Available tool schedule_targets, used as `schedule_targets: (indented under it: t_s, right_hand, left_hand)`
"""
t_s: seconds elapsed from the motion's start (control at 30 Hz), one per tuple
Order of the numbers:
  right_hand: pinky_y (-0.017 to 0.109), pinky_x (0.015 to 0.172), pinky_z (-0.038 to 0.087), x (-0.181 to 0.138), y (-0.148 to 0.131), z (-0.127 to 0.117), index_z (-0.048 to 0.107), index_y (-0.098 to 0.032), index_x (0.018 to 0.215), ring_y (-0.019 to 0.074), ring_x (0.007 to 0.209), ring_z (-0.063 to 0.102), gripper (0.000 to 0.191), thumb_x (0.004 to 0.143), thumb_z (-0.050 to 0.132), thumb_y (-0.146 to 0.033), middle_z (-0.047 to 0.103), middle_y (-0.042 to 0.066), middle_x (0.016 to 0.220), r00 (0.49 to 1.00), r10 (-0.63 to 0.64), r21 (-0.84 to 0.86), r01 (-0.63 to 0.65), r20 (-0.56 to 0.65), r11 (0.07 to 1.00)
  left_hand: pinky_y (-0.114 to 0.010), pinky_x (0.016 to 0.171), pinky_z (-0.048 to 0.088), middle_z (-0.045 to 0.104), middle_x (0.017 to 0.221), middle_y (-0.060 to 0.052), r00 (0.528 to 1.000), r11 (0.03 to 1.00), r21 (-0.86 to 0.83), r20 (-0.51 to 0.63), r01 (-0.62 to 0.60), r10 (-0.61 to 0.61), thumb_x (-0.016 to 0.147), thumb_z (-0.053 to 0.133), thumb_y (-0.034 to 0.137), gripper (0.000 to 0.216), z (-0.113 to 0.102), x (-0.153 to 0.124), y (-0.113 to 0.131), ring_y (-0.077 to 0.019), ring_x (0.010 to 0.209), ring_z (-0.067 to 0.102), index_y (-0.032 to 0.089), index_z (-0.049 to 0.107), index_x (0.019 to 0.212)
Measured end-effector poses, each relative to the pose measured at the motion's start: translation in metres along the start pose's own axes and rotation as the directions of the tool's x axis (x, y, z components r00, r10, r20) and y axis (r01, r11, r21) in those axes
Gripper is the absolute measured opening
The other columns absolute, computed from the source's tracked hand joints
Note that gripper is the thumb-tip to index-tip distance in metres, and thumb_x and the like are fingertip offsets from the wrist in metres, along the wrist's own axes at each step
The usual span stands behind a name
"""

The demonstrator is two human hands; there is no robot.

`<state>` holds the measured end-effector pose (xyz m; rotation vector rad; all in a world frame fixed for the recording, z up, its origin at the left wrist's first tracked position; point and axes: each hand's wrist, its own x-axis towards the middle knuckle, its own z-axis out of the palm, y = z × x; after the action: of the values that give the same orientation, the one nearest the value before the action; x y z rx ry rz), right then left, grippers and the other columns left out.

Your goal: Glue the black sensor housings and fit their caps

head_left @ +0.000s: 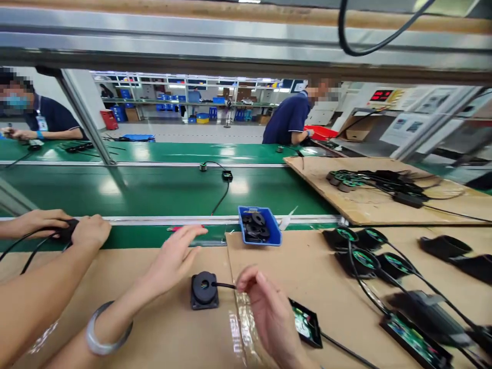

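Observation:
My left hand (175, 256), with a pale bangle at its wrist, hovers with fingers stretched out and apart, holding nothing. Below and right of it a square black housing (204, 291) with a round raised top lies on the cardboard. A short black cable (225, 285) runs from that housing to my right hand (269, 312). The fingers of this hand are curled round the cable, hiding part of it. Partly behind my right hand lies an open black case (307, 323) with a circuit board inside; another cable leaves its right end.
A co-worker's hands (90, 230) hold a black cabled part at left. A blue bin (274, 236) of black parts stands at the cardboard's back edge. Cabled round housings (361, 261) and an open case (417, 338) lie right. Beyond is a green belt (169, 192); a raised board (307, 177) carries more parts.

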<state>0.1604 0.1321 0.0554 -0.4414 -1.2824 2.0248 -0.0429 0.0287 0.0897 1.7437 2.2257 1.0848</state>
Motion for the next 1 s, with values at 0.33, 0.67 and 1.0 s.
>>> schedule_targets:
  t_s: [0.33,0.67,1.0]
  right_hand:
    - [0.029,0.071,0.055,-0.013,0.015,0.005,0.068,-0.013,0.111,0.0206,0.081,0.071,0.034,0.102,0.037,-0.018,0.075,0.009,0.104,0.659,-0.265,-0.689,0.725,0.704,-0.029]
    - [0.028,0.051,0.049,-0.025,0.057,-0.006,0.070,-0.004,0.107,0.0183,0.064,0.070,0.034,0.086,0.043,-0.001,0.076,0.016,0.098,0.553,-0.211,-0.590,0.718,0.806,-0.369]
    - [0.018,0.079,0.057,-0.010,-0.037,-0.045,0.068,-0.025,0.101,0.0131,0.091,0.072,0.015,0.096,0.053,-0.022,0.073,0.002,0.103,0.800,0.171,-0.809,0.524,0.575,0.267]
  left_hand:
    - [-0.039,0.100,0.049,0.071,0.121,-0.013,0.851,0.683,-0.532,0.449,0.500,-0.274,0.092,0.048,0.053,0.050,0.058,-0.032,-0.015,-0.0290,0.114,0.065,0.013,0.069,0.113]
    - [-0.029,0.076,0.046,0.071,0.088,-0.008,0.858,0.674,-0.537,0.385,0.507,-0.339,0.088,0.052,0.047,0.036,0.065,-0.030,0.000,-0.0210,0.082,0.063,0.015,0.066,0.084]
    - [-0.039,0.100,0.043,0.066,0.119,-0.010,0.918,0.808,-0.476,0.349,0.347,-0.188,0.091,0.055,0.057,0.045,0.059,-0.037,-0.005,-0.0282,0.112,0.059,0.018,0.066,0.112]
